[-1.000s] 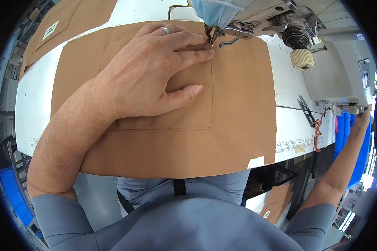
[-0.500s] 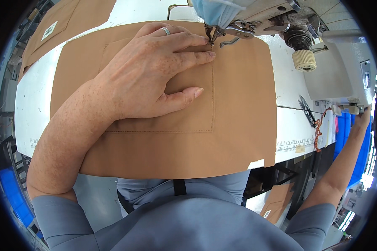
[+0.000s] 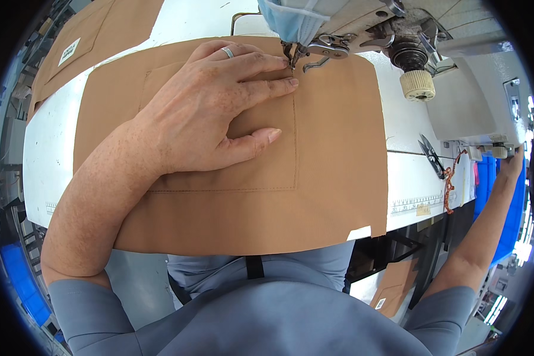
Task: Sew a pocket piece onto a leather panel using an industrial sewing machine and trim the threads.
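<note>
My left hand (image 3: 204,110) lies flat on a brown fabric panel (image 3: 338,154), fingers spread and a ring on one of them. Its fingertips rest close beside the presser foot (image 3: 292,62) of a sewing machine (image 3: 474,89). Stitched onto the panel is a square pocket piece (image 3: 237,178), its seam line running up to the needle area. My right hand (image 3: 512,161) reaches up to the machine's far right end; its fingers are hidden there, so its grip cannot be made out.
Thread snips (image 3: 431,155) and an orange braided cord (image 3: 449,187) lie right of the panel on the white table (image 3: 406,204). Another brown panel (image 3: 101,44) with a white label is at the upper left. Blue bins (image 3: 497,202) stand at the right. A light-blue mask (image 3: 299,18) hangs at the machine head.
The whole view has shifted slightly, so the machine appears a little further left. My left hand and the fabric keep nearly the same place relative to the needle.
</note>
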The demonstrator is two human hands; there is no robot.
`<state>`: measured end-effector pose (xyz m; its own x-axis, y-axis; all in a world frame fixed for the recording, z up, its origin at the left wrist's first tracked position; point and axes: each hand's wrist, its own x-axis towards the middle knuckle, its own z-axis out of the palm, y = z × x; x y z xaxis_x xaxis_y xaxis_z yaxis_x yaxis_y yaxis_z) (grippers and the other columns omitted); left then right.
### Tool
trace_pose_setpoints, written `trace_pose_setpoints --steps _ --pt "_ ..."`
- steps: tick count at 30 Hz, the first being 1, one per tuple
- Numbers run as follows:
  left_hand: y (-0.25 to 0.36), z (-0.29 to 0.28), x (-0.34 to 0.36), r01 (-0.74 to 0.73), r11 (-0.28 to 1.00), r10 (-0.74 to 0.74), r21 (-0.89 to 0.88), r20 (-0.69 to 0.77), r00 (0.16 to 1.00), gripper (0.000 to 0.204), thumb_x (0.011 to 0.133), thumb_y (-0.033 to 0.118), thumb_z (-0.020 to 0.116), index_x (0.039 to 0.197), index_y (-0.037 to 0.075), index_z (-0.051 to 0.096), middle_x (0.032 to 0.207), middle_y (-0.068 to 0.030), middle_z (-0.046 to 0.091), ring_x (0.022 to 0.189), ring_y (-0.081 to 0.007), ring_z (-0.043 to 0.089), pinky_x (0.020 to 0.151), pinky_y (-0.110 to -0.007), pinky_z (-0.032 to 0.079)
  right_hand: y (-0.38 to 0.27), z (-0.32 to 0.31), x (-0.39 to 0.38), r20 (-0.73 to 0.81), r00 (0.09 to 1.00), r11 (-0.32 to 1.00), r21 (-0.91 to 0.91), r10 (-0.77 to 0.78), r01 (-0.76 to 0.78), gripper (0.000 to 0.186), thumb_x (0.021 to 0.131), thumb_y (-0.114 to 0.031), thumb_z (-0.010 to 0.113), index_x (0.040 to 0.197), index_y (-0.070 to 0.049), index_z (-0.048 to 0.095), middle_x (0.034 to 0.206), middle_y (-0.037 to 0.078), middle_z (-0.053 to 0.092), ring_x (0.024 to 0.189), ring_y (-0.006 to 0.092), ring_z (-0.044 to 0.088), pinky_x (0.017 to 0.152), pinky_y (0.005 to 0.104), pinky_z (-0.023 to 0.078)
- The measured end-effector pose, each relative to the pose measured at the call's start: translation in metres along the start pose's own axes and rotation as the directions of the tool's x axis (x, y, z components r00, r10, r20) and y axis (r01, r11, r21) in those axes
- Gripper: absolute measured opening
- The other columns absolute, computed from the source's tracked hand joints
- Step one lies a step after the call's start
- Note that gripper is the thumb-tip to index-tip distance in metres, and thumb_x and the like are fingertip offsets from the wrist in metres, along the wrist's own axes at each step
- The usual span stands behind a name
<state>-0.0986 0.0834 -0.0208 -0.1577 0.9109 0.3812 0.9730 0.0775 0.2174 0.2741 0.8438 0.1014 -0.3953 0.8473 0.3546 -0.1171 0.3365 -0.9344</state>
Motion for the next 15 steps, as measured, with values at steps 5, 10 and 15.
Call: trace_pose_setpoints --steps 5,10,15 --pt "0.0 0.0 0.0 0.005 1.0 -0.005 -0.006 0.004 1.0 0.061 0.082 0.03 0.074 0.139 0.009 0.068 0.146 -0.0148 0.061 0.135 -0.0384 0.055 0.121 -0.054 0.035 -0.003 0.013 -0.01 -0.062 0.998 0.995 -0.097 -0.001 -0.005 0.045 0.116 -0.031 0.035 0.145 0.001 0.051 0.139 0.016 0.062 0.127 0.0281 0.062 0.108 0.0455 0.051" --pt "0.0 0.0 0.001 0.002 1.0 -0.002 -0.013 0.003 1.0 0.061 0.082 0.031 0.073 0.138 0.009 0.069 0.145 -0.0154 0.061 0.134 -0.0394 0.055 0.121 -0.055 0.035 0.003 0.02 -0.024 -0.069 0.997 0.999 -0.025 -0.03 0.028 0.042 0.114 -0.029 0.041 0.142 -0.002 0.054 0.136 0.015 0.064 0.124 0.0285 0.064 0.103 0.0464 0.054" --pt "-0.001 -0.002 0.001 -0.005 0.999 0.004 0.034 0.015 1.0 0.058 0.082 0.033 0.072 0.137 0.013 0.071 0.144 -0.0149 0.062 0.134 -0.0389 0.055 0.12 -0.055 0.035 0.019 0.021 -0.03 -0.086 0.991 0.995 -0.015 -0.103 0.102 0.042 0.116 -0.028 0.035 0.141 0.001 0.052 0.136 0.019 0.061 0.125 0.0315 0.063 0.104 0.0501 0.055"
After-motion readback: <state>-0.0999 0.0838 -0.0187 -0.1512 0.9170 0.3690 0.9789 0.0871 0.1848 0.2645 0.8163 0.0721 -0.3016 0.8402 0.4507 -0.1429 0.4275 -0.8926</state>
